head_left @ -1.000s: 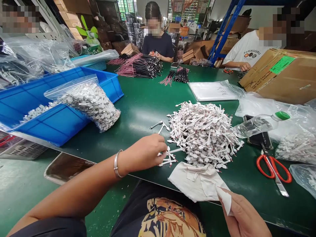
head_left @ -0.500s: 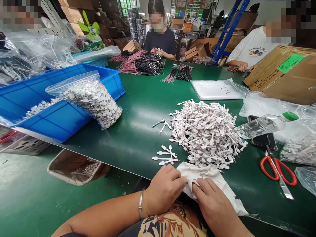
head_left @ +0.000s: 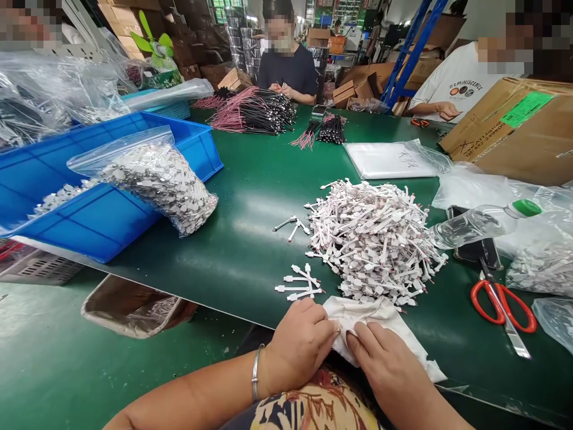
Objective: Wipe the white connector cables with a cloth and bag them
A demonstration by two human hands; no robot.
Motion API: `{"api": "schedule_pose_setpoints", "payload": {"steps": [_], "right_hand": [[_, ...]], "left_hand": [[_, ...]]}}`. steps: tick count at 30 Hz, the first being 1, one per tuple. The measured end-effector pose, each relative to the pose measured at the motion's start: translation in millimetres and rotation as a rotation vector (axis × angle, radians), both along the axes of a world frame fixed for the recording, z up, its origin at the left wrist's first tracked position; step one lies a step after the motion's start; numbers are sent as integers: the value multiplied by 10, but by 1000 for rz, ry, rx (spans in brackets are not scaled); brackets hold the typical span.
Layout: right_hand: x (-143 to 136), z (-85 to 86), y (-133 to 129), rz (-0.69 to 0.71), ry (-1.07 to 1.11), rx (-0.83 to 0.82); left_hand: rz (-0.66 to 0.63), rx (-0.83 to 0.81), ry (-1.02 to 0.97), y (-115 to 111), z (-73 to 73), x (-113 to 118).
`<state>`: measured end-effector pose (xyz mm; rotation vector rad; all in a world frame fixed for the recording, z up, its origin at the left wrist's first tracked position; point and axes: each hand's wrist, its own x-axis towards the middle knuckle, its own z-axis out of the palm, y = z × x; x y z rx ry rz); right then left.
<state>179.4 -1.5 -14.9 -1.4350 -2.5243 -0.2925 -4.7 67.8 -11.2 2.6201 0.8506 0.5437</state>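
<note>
A white cloth (head_left: 403,331) lies over the table's front edge, bunched between my two hands. My left hand (head_left: 301,337), with a metal bangle on its wrist, is closed on the cloth's left part. The curled fingers of my right hand (head_left: 380,358) pinch the cloth just beside it. Just beyond the cloth rises a big pile of small white connector pieces (head_left: 371,239). Several loose white pieces (head_left: 299,283) lie left of the pile, above my left hand, and a few more (head_left: 293,226) lie farther back.
Red-handled scissors (head_left: 504,304), a bottle (head_left: 478,226) and a dark phone (head_left: 477,254) lie right. At left, a filled clear bag (head_left: 165,185) leans on a blue bin (head_left: 102,230). Two people sit across the table (head_left: 250,173), near black-and-red wires (head_left: 255,110) and a carton (head_left: 514,131).
My right fingers have shifted slightly on the cloth, and the fold over them has flattened. The view has shifted a little. The hand of the person at right has lifted from the scissors there.
</note>
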Motion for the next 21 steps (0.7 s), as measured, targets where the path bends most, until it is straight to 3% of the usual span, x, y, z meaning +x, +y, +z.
{"api": "schedule_pose_setpoints", "payload": {"steps": [5, 11, 15, 18, 21], "right_hand": [[53, 8, -45, 62, -37, 37], [-63, 5, 21, -7, -48, 58], [118, 68, -14, -18, -72, 34], [301, 170, -52, -85, -18, 0], [302, 221, -75, -202, 71, -28]], "left_hand": [[-11, 39, -13, 2, -54, -1], [-32, 38, 17, 7, -40, -6], [-19, 30, -29, 16, -28, 7], [-25, 29, -42, 27, -46, 9], [-36, 36, -47, 39, -51, 8]]}}
